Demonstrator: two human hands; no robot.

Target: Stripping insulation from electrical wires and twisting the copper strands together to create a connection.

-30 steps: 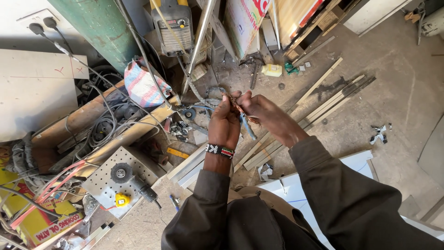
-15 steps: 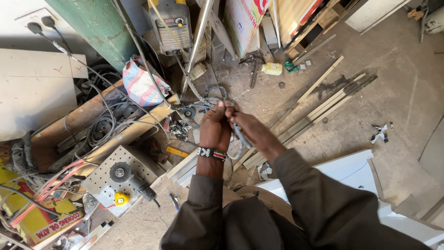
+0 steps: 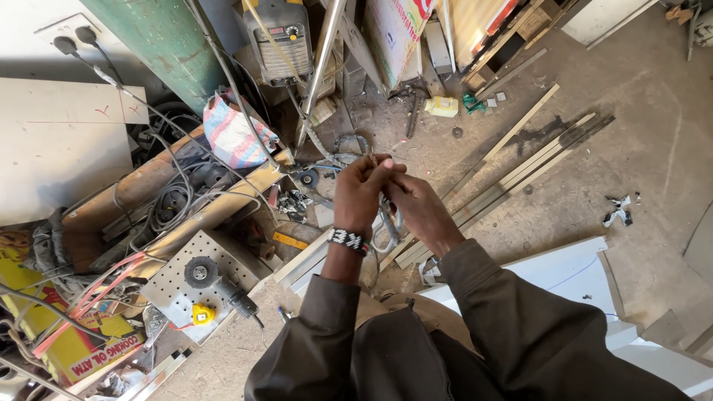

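Note:
My left hand (image 3: pixel 359 190), with a black-and-white beaded band at the wrist, and my right hand (image 3: pixel 418 210) meet in front of me at chest height. Both pinch the end of a grey cable (image 3: pixel 387 232). The cable's bare tip pokes up above my left fingertips, and its loop hangs down between my palms. My dark jacket sleeves fill the lower part of the view.
An angle grinder (image 3: pixel 226 291) and a yellow tape measure (image 3: pixel 201 314) lie on a perforated metal plate at lower left. Tangled cables (image 3: pixel 177 194) cover a rusty beam. A welding machine (image 3: pixel 278 38) stands behind; wooden strips (image 3: pixel 529 157) and a white panel (image 3: pixel 575 271) lie to the right.
My right hand has drawn in towards the left, and the fingertips of both now close together on the cable end. The loop hangs lower between my hands.

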